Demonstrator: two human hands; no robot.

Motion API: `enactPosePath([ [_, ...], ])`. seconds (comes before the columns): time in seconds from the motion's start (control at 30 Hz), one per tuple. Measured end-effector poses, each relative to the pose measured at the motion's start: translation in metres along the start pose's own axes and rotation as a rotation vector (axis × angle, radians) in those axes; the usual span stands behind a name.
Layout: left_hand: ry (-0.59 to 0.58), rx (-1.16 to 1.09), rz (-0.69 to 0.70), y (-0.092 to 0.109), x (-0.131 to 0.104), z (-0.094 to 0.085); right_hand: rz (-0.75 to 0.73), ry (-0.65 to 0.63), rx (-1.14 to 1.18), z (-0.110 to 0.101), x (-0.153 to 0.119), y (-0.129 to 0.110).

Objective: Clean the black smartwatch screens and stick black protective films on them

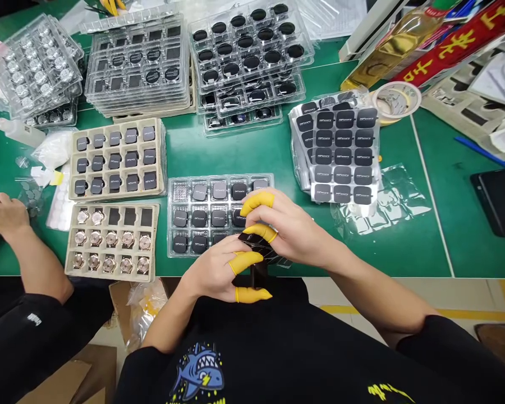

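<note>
Both my hands wear yellow finger cots on thumb and forefinger and meet at the table's front edge. My left hand (221, 269) has a small dark block (258, 275) between thumb and forefinger. Just above it, my right hand (284, 224) pinches the edge of a black label sheet (252, 240); its rest is partly hidden by the fingers. Behind them lies a clear plastic tray (171, 235) of rounded square dark pieces with pale lettering, such as this dark piece (200, 217). Its right end is covered by my hands.
At right are stacked sheets of black labels (343, 137), tape rolls (395, 101) and a phone (499, 202). Left are a beige tray of watches (155, 247) and stacked trays of dark squares (163, 151). Clear lens trays (252, 84) stand behind. Another person's hand (6, 213) rests far left.
</note>
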State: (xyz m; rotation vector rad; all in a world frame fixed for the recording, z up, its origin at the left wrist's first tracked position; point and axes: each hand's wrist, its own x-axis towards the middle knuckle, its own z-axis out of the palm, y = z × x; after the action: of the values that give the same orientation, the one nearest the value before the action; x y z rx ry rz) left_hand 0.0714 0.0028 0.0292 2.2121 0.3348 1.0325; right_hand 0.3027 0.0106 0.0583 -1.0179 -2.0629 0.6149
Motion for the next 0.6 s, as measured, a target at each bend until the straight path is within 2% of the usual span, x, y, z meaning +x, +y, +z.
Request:
enactPosePath([
  [0.23, 0.008, -0.239, -0.055, 0.001, 0.001, -0.015, -0.086, 0.062, -0.056, 0.006, -0.009, 0.005],
  [0.37, -0.007, -0.375, -0.111, 0.0, -0.003, -0.023, -0.147, 0.156, -0.018, 0.01, -0.019, 0.007],
  [0.53, -0.027, -0.494, -0.139, -0.011, -0.015, -0.032, -0.041, 0.197, 0.059, 0.013, -0.032, 0.007],
  [0.6, 0.026, -0.505, -0.142, -0.019, -0.023, -0.034, -0.016, 0.236, 0.101, 0.008, -0.035, 0.001],
])
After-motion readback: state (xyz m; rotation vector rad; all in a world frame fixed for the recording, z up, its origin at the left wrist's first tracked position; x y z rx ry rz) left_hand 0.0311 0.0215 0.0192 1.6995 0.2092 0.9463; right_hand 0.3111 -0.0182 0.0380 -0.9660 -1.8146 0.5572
